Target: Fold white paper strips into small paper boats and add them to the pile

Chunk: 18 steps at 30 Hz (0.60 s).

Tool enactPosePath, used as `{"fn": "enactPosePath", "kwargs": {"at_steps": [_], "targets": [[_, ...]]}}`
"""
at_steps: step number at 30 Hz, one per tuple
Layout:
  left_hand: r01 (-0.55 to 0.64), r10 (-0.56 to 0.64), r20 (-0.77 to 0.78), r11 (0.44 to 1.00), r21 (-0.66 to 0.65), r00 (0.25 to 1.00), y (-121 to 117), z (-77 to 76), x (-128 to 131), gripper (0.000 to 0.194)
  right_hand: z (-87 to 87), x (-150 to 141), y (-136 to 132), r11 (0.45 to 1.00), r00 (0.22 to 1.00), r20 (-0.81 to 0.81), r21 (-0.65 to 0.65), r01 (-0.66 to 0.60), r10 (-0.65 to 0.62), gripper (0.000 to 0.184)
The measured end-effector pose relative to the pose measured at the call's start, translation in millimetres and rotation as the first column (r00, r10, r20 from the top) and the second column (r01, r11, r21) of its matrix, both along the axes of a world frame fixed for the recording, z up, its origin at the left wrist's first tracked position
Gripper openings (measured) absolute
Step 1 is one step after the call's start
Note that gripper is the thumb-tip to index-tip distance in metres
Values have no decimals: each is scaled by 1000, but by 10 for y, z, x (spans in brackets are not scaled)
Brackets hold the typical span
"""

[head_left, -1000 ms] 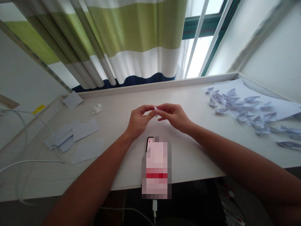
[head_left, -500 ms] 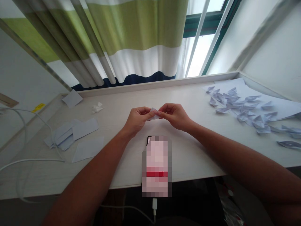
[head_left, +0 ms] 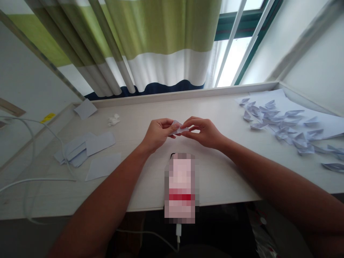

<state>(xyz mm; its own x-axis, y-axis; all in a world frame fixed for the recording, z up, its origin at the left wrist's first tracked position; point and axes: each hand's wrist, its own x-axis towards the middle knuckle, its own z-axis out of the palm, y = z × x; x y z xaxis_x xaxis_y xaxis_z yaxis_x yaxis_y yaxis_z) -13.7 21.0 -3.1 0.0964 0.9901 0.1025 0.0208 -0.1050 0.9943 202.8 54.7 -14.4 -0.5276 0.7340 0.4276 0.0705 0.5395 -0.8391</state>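
Note:
A small piece of folded white paper (head_left: 175, 126) is held above the middle of the desk. My left hand (head_left: 159, 132) pinches its left part between thumb and fingers. At the paper's right end, my right hand (head_left: 201, 130) has its thumb and fingertips closed on the edge. The fingers cover much of the paper, so its exact shape is hard to make out. Below the hands a phone (head_left: 180, 179), its screen blurred out, lies at the desk's front edge with a white charging plug (head_left: 178, 229) at its lower end.
Several folded paper boats (head_left: 287, 123) lie at the right, some on large white sheets (head_left: 317, 113). Loose paper pieces (head_left: 100, 142) and a crumpled white tissue (head_left: 113, 120) are at the left. White cables (head_left: 40, 181) loop over the left side. A raised ledge (head_left: 150, 96) borders the desk's back.
More of the folded paper now shows between my hands. The right fingers have spread and shifted along its right end, while the left hand keeps its pinch. The whole view has shifted slightly.

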Motion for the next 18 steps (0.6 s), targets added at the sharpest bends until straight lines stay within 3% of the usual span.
{"fn": "enactPosePath", "kwargs": {"at_steps": [6,12,18], "targets": [[24,-24,19,1000,1,1000,19,-22,-2,43,-19,16,38,997,1000,-9,-75,17,-18,19],[4,-4,10,1000,-11,1000,2,-47,22,41,-15,-2,19,997,996,47,22,72,-72,26],[49,-39,-61,984,169,997,-8,-43,63,34,-3,-13,27,978,979,-6,49,204,-204,32]]}}
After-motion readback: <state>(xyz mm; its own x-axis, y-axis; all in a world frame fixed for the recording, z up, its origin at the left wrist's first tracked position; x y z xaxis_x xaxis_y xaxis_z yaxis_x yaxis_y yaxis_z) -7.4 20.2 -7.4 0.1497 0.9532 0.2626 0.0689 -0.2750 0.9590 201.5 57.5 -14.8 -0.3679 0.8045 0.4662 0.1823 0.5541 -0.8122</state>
